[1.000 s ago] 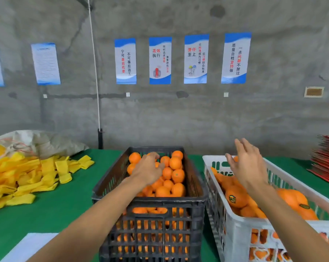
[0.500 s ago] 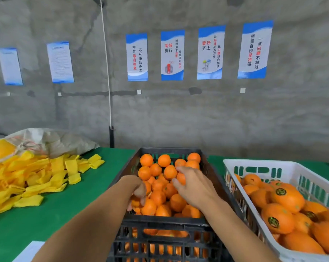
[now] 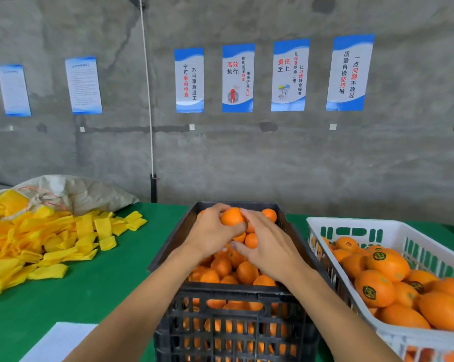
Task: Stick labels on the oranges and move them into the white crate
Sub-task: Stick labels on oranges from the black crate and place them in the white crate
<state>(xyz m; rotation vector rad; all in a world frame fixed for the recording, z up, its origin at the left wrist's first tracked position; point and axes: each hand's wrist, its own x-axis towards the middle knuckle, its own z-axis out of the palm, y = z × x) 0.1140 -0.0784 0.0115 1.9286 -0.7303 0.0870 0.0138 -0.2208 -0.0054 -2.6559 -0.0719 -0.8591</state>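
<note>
A black crate full of unlabelled oranges stands in front of me on the green table. My left hand grips one orange, lifted above the pile near the crate's far end. My right hand reaches in from the right, and its straight fingertips touch the right side of that orange. To the right stands the white crate, holding several oranges with dark round labels.
A heap of yellow foam sleeves covers the table's left side, with a grey sack behind it. A white sheet lies at the near left edge. A concrete wall with posters stands behind the table.
My right hand came over from the white crate to the black one. My left hand picked one orange out of the pile and raised it; both hands now meet on it.
</note>
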